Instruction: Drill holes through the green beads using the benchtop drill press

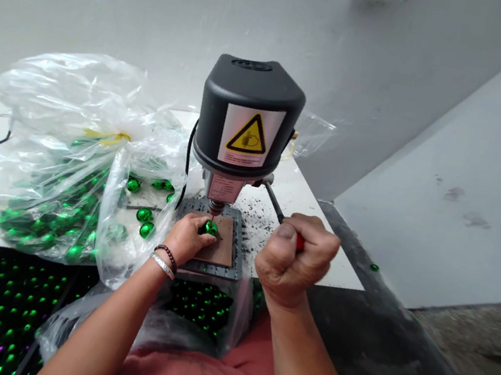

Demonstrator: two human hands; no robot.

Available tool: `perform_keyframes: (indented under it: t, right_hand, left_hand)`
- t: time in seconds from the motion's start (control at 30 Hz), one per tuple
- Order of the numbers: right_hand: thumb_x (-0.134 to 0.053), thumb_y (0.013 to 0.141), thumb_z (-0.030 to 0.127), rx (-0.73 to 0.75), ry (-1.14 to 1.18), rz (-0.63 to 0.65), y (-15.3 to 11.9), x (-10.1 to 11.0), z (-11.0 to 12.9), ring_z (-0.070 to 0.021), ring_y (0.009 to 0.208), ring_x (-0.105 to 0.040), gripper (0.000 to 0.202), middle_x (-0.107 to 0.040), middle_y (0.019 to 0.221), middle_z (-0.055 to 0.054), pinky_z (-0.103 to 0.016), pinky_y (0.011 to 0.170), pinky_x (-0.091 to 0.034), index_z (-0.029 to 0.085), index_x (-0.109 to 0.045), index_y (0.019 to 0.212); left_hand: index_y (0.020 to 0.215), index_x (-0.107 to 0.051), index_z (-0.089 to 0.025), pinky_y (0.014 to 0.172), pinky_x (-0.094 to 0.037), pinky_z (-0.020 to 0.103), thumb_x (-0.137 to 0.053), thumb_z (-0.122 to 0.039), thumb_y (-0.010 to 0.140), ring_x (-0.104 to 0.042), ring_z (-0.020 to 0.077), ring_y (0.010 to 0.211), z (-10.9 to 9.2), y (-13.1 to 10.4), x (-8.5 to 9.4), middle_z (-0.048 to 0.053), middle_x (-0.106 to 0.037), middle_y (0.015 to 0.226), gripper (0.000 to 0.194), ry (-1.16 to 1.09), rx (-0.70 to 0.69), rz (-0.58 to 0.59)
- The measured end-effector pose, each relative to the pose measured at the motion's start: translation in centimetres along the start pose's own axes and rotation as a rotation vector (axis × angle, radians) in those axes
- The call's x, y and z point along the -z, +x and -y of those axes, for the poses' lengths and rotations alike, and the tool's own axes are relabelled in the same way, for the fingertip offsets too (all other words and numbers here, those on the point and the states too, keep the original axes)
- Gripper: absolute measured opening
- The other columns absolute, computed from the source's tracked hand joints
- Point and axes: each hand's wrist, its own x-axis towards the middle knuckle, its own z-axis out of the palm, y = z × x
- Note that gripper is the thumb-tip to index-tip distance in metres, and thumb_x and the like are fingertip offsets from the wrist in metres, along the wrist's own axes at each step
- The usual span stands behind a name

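Note:
Under the dark drill press (248,123), a shiny green ball (210,228) sits on a brown board (224,244) over the grey metal base (239,261). Fingers and thumb of my left hand (191,238) hold the ball from the left, with the drill tip at its top. To the right of the press, my right hand (297,256) is closed round the red grip (300,242) of the press's black lever (273,202).
Clear plastic bags (77,101) with many green balls cover the left of the white table (329,261). Loose green balls (145,214) lie left of the base, dark shavings (257,220) right of it. More balls (201,307) show below the table edge.

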Motion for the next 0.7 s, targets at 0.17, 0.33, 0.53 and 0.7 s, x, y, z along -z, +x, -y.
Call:
perform_keyframes:
  t: [0.17, 0.33, 0.53, 0.7]
  right_hand:
    - [-0.042, 0.073, 0.009, -0.002, 0.037, 0.03, -1.5, 0.0, -0.3, -0.0089, 0.057, -0.041, 0.012, -0.038, 0.058, 0.003, -0.024, 0.052, -0.031, 0.019, -0.037, 0.071]
    - [-0.042, 0.08, 0.017, 0.031, -0.044, -0.129, 1.9, -0.7, -0.1, -0.0079, 0.062, -0.044, 0.005, -0.045, 0.067, 0.001, -0.024, 0.058, -0.035, 0.019, -0.043, 0.075]
    - [-0.034, 0.085, 0.03, -0.26, -0.084, -0.097, 10.7, -4.2, -1.1, -0.0007, 0.056, -0.028, 0.024, -0.031, 0.058, 0.006, -0.017, 0.06, -0.024, 0.016, -0.037, 0.065]
    - [-0.035, 0.082, 0.029, -0.434, 0.003, -0.041, 12.1, -5.5, -1.8, 0.0003, 0.058, -0.025, 0.023, -0.029, 0.059, 0.007, -0.018, 0.064, -0.023, 0.017, -0.029, 0.063]
  left_hand:
    - [0.099, -0.066, -0.018, 0.086, -0.043, 0.029, -0.062, -0.032, 0.072, -0.057, 0.0195, 0.093, -0.1, -0.1, 0.1, 0.007, -0.063, 0.098, 0.032, -0.028, 0.032, -0.001]
    - [0.095, -0.068, -0.018, 0.082, -0.043, 0.029, -0.063, -0.031, 0.071, -0.058, 0.0194, 0.09, -0.3, -0.1, 0.1, 0.007, -0.065, 0.095, 0.028, -0.021, 0.025, -0.017]
    - [0.091, -0.068, -0.018, 0.074, -0.044, 0.027, -0.061, -0.03, 0.072, -0.058, 0.0165, 0.078, -0.5, -1.1, 1.0, 0.003, -0.066, 0.082, 0.024, -0.062, 0.013, -0.016]
    - [0.113, -0.062, -0.018, 0.07, -0.046, 0.026, -0.068, -0.038, 0.067, -0.059, 0.016, 0.078, -0.2, -3.5, 3.2, 0.004, -0.066, 0.092, 0.05, -0.229, -0.145, 0.242]
